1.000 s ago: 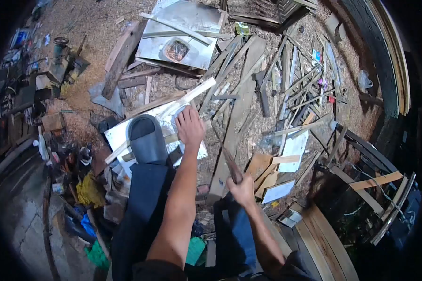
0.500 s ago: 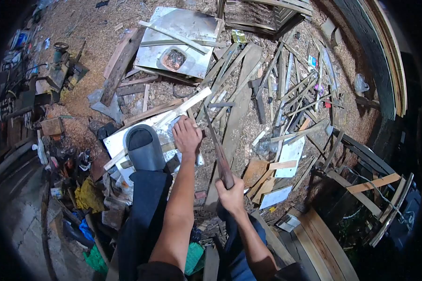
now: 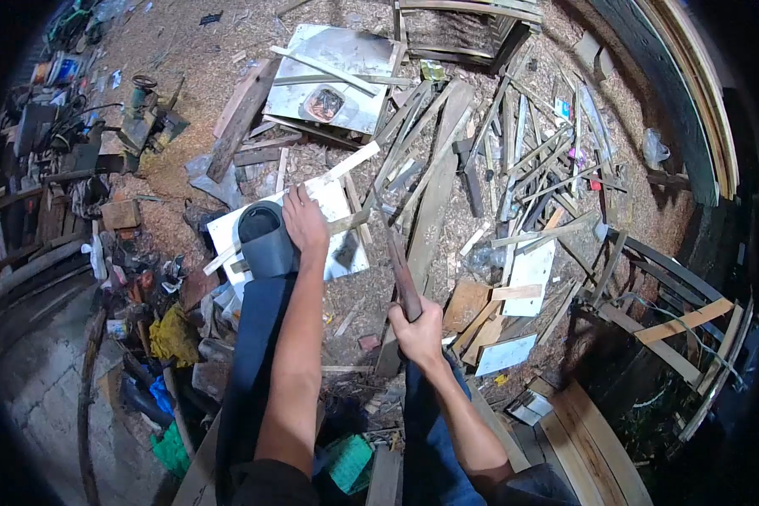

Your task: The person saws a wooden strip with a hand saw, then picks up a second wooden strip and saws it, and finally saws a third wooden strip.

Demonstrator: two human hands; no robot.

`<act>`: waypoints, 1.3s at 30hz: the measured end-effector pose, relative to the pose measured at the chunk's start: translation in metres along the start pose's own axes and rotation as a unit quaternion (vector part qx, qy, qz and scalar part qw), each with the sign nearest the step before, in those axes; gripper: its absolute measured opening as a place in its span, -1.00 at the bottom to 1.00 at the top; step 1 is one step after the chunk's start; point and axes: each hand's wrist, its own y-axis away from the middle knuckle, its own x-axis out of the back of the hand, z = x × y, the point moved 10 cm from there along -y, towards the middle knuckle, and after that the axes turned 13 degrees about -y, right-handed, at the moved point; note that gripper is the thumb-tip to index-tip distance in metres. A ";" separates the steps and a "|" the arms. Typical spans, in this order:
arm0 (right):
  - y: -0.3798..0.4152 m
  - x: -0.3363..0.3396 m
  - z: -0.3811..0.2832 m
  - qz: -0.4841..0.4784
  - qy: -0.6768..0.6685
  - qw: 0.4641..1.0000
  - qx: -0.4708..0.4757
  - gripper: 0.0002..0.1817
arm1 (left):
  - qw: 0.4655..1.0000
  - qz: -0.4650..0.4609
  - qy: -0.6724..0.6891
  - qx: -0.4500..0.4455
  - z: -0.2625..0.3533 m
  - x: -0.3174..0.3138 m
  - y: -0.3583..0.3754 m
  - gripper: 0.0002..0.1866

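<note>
My left hand point(image 3: 305, 221) is over a white board point(image 3: 346, 261) on the ground, its fingers bent down onto a wooden strip point(image 3: 350, 221) that sticks out to its right. My thumb and the underside of the grip are hidden. Beside it, my left foot in a dark sandal point(image 3: 261, 232) presses on the board. A second pale strip point(image 3: 356, 160) juts past the board's upper edge. My right hand point(image 3: 417, 329) is closed round the brown handle of a long, narrow machete-like tool point(image 3: 403, 274), its dark blade pointing up and away, right of the board.
A grey plank point(image 3: 430, 215) runs along the right side of the tool. Scrap sticks point(image 3: 548, 160) lie heaped farther right. Beyond stands a white-topped piece point(image 3: 346, 55) with a small tray point(image 3: 324, 104) on it. Rags and debris point(image 3: 175, 336) lie at left, long boards point(image 3: 594, 438) at lower right.
My left hand has shifted left, close against the sandal, and more of the wooden strip shows to its right. My right hand keeps its grip on the tool. The view has shifted slightly.
</note>
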 end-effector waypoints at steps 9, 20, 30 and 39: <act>0.025 0.013 -0.011 0.019 0.032 0.999 0.001 -0.77 | 0.989 -0.034 0.041 -0.138 0.018 0.010 0.005 -0.69; 0.076 0.086 0.033 0.187 -0.002 0.982 -0.011 -0.72 | 0.945 -0.023 0.018 -0.325 0.074 0.029 0.107 -0.56; 0.076 0.093 0.037 0.199 -0.043 0.979 -0.023 -0.73 | 0.965 -0.096 0.010 -0.244 0.078 0.002 0.108 -0.59; 0.073 0.044 0.019 0.046 -0.026 0.998 -0.041 -0.78 | 0.964 -0.146 0.134 -0.175 0.069 0.015 0.089 -0.63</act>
